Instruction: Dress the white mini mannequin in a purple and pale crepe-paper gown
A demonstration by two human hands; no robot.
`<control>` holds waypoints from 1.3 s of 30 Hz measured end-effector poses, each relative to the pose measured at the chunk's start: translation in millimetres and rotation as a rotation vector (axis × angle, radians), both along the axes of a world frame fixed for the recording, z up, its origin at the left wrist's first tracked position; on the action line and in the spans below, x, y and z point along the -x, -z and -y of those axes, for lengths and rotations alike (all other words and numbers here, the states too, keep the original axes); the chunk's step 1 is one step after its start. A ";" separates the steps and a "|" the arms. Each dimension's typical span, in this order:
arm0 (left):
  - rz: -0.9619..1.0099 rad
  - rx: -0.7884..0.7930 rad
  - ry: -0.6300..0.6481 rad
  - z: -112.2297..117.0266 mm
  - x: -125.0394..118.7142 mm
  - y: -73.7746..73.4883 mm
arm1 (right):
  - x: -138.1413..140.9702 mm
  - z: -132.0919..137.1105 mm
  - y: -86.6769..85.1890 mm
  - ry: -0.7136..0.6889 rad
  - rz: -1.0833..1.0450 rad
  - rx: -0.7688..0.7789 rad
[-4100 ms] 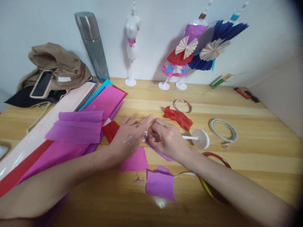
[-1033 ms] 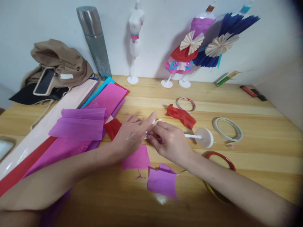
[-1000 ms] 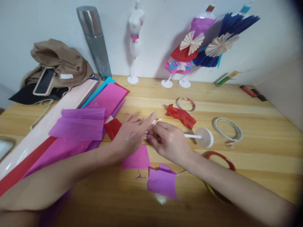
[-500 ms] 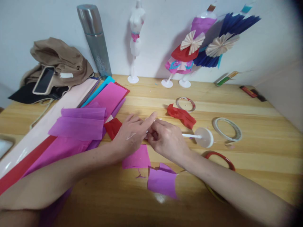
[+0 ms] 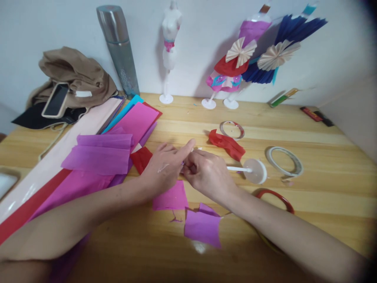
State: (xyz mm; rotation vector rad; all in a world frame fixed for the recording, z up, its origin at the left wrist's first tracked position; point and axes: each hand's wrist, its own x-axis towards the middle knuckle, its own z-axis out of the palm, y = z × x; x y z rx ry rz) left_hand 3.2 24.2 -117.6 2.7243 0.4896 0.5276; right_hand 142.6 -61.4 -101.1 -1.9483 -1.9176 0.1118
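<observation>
1. Left hand (image 5: 165, 167), at the hub of my clock: back upward, one finger stretched between 1 and 2, others bent; its pads are hidden, so I cannot tell whether it grips.
2. Right hand (image 5: 210, 169), just beside the left: fingers curled in, tips out of my sight; what they hold, I cannot tell.
3. White stand (image 5: 255, 171), lying on its side at 3 o'clock: round base outward, stem running behind the right hand, other end hidden.
4. Red strip (image 5: 226, 145), crumpled, 2 o'clock; small ring (image 5: 242, 133) just beyond. Larger tape ring (image 5: 270, 159), 3 o'clock, past the base.
5. Pink square (image 5: 171, 196), 7 o'clock; purple square (image 5: 202, 228), between 5 and 6.
6. Purple sheet (image 5: 98, 157), 9 o'clock, atop stacked coloured papers (image 5: 140, 118).
7. Flask (image 5: 119, 51), metal-capped, 11 o'clock: pale markings low on the body, which I cannot read.
8. Brown cloth (image 5: 73, 70), 10 o'clock: white label (image 5: 84, 94), illegible to me; phone (image 5: 55, 100) beside the label, screen dark.
9. Upright figures: white (image 5: 170, 59), 12 o'clock, pink waistband; purple-and-red (image 5: 231, 67), 1 o'clock; blue (image 5: 259, 72), between 1 and 2. The latter two wear pleated cream bows.
10. Red packet (image 5: 310, 114), between 2 and 3: face too small for me to read.
</observation>
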 end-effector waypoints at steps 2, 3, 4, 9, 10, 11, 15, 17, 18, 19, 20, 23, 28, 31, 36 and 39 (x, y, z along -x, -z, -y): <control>-0.002 -0.024 -0.014 0.9 0.1 0.1 | -1.2 0.9 0.2 -0.009 -0.015 -0.004; -0.005 -0.033 -0.022 1.6 0.0 0.1 | -2.4 1.5 0.4 -0.017 -0.029 -0.007; -0.010 -0.039 -0.031 2.5 -0.1 0.2 | -3.9 2.2 0.6 -0.027 -0.049 -0.009; -0.048 -0.038 -0.066 6.0 -1.4 0.8 | -12.9 5.0 2.0 -0.047 -0.165 -0.030; -0.050 -0.038 -0.071 6.1 -1.5 1.0 | -14.0 5.1 2.1 -0.044 -0.176 -0.029; -0.048 -0.039 -0.074 6.0 -1.5 1.2 | -14.5 5.0 2.2 -0.041 -0.181 -0.028; -0.022 -0.010 -0.070 3.6 -0.9 0.7 | -13.1 4.0 1.7 -0.029 -0.184 -0.010; -0.018 0.035 -0.074 2.5 -0.9 -0.6 | -12.0 3.6 1.5 -0.025 -0.184 -0.008; -0.021 0.052 -0.080 2.2 -1.0 -1.3 | -11.6 3.5 1.6 -0.027 -0.181 -0.009; -0.024 0.058 -0.088 2.3 -1.3 -1.7 | -11.5 3.5 1.8 -0.031 -0.177 -0.014; -0.028 0.052 -0.096 2.6 -1.6 -2.0 | -11.4 3.6 2.1 -0.035 -0.172 -0.018; -0.039 0.013 -0.096 4.5 -2.7 -1.3 | -11.7 4.0 3.2 -0.041 -0.162 -0.028; -0.046 -0.006 -0.088 6.2 -3.5 -0.1 | -15.7 4.0 0.6 -0.040 -0.279 0.005; -0.061 -0.002 -0.096 5.7 -3.4 0.2 | -20.9 1.4 -4.3 0.037 -0.416 0.027; -0.065 -0.003 -0.102 4.6 -3.1 2.4 | -23.8 -7.7 -10.7 0.074 -0.415 0.018; -0.037 -0.003 -0.094 4.7 -3.0 3.8 | -21.9 -11.3 -9.0 0.029 -0.414 0.031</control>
